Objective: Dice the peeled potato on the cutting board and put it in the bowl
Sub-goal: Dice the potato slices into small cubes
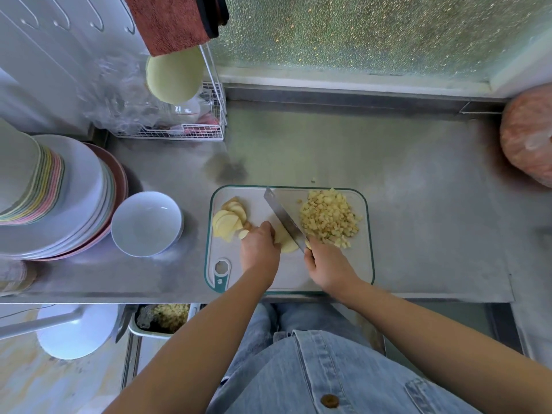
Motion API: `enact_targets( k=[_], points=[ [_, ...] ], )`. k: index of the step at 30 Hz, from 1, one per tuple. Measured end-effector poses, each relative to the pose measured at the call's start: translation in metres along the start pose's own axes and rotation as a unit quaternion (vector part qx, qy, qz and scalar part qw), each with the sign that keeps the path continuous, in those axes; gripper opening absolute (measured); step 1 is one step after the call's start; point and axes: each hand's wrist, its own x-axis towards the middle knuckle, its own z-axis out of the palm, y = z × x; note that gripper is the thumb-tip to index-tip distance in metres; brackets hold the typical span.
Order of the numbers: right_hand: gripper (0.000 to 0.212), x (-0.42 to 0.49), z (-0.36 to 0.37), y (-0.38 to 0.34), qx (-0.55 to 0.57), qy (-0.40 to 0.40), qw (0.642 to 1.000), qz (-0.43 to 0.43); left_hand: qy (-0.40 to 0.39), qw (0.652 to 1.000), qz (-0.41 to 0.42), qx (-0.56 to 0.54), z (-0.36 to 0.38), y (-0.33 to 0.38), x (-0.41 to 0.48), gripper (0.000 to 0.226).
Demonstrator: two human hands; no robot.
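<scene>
A white cutting board (363, 264) with a teal rim lies on the steel counter. A pile of diced potato (328, 218) sits at its right side, and fanned potato slices (228, 219) lie at its left. My left hand (259, 249) holds down a small stack of potato slices (286, 242) with curled fingers. My right hand (327, 265) grips the handle of a knife (283, 218), whose blade rests on that stack. An empty white bowl (146, 224) stands left of the board.
Stacked plates (59, 198) stand at the far left, a wire dish rack (179, 127) behind them. A pink bagged bundle (528, 135) sits at the right edge. One potato bit (313, 179) lies behind the board. A tray of scraps (162, 319) sits below the counter.
</scene>
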Motion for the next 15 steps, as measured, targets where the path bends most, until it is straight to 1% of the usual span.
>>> enact_targets(
  k=[3, 8, 12, 15],
  points=[
    [0.014, 0.003, -0.003, 0.004, 0.017, 0.007, 1.0, -0.008, 0.004, 1.0, -0.01, -0.012, 0.0, -0.002, -0.002, 0.014],
    [0.014, 0.0, -0.016, 0.008, 0.04, 0.032, 0.998, -0.044, 0.011, 0.999, -0.032, -0.02, 0.0, -0.004, -0.002, 0.012],
    [0.011, 0.0, -0.021, 0.008, -0.003, -0.011, 0.998, -0.059, 0.013, 0.999, -0.046, -0.026, 0.002, -0.004, 0.0, 0.01],
    [0.011, -0.002, -0.02, 0.005, -0.014, -0.039, 0.998, -0.051, 0.011, 0.998, -0.055, -0.034, 0.003, -0.004, 0.002, 0.01]
  ],
)
